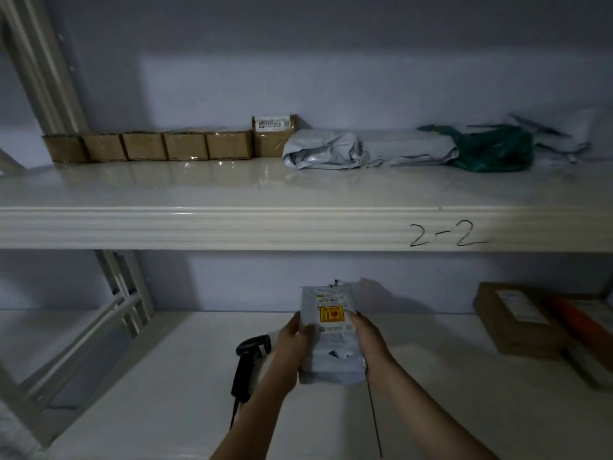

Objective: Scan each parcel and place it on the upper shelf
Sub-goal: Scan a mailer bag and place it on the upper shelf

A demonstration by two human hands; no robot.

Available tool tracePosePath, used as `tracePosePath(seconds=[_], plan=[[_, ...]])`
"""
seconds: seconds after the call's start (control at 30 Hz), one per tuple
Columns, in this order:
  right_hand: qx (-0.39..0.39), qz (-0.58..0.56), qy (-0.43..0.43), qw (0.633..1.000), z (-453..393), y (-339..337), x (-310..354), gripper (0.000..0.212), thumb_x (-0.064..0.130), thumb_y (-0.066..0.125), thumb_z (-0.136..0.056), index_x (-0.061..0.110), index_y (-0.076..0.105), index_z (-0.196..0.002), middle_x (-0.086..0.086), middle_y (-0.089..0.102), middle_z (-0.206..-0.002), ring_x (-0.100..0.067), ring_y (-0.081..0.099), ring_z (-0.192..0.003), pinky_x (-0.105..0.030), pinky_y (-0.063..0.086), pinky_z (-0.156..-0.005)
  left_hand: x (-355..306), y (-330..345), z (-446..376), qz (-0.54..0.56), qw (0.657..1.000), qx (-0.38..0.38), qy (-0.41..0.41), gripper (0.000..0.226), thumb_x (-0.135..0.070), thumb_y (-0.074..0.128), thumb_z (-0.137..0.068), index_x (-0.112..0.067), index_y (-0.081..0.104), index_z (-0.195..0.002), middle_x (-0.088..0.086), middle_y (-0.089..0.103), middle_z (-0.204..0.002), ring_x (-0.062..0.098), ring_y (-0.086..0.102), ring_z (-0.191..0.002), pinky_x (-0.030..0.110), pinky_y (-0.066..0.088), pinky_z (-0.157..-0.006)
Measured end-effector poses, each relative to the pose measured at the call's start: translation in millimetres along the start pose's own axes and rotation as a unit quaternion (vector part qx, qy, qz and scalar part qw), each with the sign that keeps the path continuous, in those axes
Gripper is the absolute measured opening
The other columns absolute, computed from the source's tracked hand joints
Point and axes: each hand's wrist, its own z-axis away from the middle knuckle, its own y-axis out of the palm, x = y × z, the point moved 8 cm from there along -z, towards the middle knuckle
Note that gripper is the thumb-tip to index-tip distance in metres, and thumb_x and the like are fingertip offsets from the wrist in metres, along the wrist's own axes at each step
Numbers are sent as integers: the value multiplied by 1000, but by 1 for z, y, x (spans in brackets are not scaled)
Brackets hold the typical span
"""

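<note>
**Parcel held in both hands below the upper shelf**

A grey parcel (331, 330) is gripped at its sides by the left hand (293, 343) and right hand (371, 340), above the lower shelf (166, 376). A black scanner (247, 363) is seen just left. On the upper shelf (232, 224), cardboard boxes (146, 146) and bagged parcels (368, 149) are lined up.

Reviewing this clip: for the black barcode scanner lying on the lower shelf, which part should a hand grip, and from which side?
Grip the barcode scanner by its long narrow handle, coming from above on its left. The handle runs toward the person, while the left hand and grey parcel crowd its right side.
</note>
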Motion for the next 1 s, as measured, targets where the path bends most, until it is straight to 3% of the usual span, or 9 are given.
tracePosePath(seconds=[0.1, 0.17, 0.3, 0.43, 0.57, 0.67, 0.77, 0.9, 1.0], plan=[[-36, 53, -53, 997, 44, -14, 22, 23, 31, 51, -101, 28, 63, -120, 4, 75, -106, -16, 71, -95, -30, 56, -66, -17, 15, 36, 13, 999, 0, 29, 31, -9, 50, -92, -33, 68, -102, -6, 77, -92, 6, 73, -78, 14, 54, -58], [-62, 61, -81, 993, 71, -27, 29, 22, 24, 52, -100, 30, 64, -117, 7, 74, -107, -11, 71, -94, -23, 52, -58, -26, 26, 59, 12, 999, 15, 45, 33, -8, 50, -92, -34, 66, -104, -7, 77, -95, 7, 73, -81, 15, 54, -61], [-97, 28, -98, 990, 125, -54, 43, 25, 10, 51, -98, 21, 66, -115, -1, 75, -106, -20, 71, -94, -31, 54, -72, -47, 53, 101, 10, 997, 45, 69, 32, -10, 51, -95, -36, 59, -113, -13, 71, -106, 4, 69, -92, 13, 52, -68], [-122, 19, -102, 987, 172, -86, 70, 20, 15, 48, -101, 26, 64, -106, 4, 73, -98, -11, 69, -83, -27, 50, -62, -67, 86, 136, -20, 994, 69, 83, 32, -11, 50, -97, -33, 57, -118, -11, 69, -111, -3, 66, -92, 9, 51, -69], [-133, 23, -105, 985, 211, -122, 92, 21, 17, 47, -101, 20, 67, -106, -9, 75, -106, -29, 70, -98, -47, 54, -89, -84, 128, 170, -49, 989, 120, 71, 50, -7, 46, -97, -11, 37, -146, 11, 57, -137, 27, 59, -118, 42, 49, -103], [-144, 31, -121, 982, 236, -151, 107, 21, 18, 48, -100, 23, 68, -104, -3, 76, -100, -25, 71, -95, -40, 56, -80, -96, 159, 195, -52, 986, 142, 73, 55, -7, 47, -98, -12, 29, -150, 12, 52, -142, 31, 55, -124, 46, 42, -109], [-153, 25, -145, 977, 261, -185, 121, 23, 17, 48, -99, 25, 68, -108, 3, 75, -97, -20, 70, -91, -32, 53, -71, -111, 195, 220, -49, 981, 154, 109, 46, -9, 47, -99, -16, 37, -143, 9, 56, -137, 27, 58, -120, 39, 48, -104], [-169, 8, -178, 969, 301, -238, 142, 24, 16, 50, -97, 30, 69, -101, 13, 76, -84, -5, 72, -74, -24, 48, -59, -131, 248, 257, -57, 973, 163, 155, 36, -18, 47, -100, -31, 44, -133, -5, 62, -126, 12, 63, -109, 15, 53, -80], [-189, -8, -203, 961, 330, -283, 164, 21, 14, 54, -96, 26, 70, -103, 10, 77, -92, -3, 72, -75, -21, 51, -57, -151, 292, 283, -65, 965, 171, 189, 39, -22, 49, -100, -35, 42, -136, -10, 62, -127, 6, 62, -110, 10, 53, -77]])
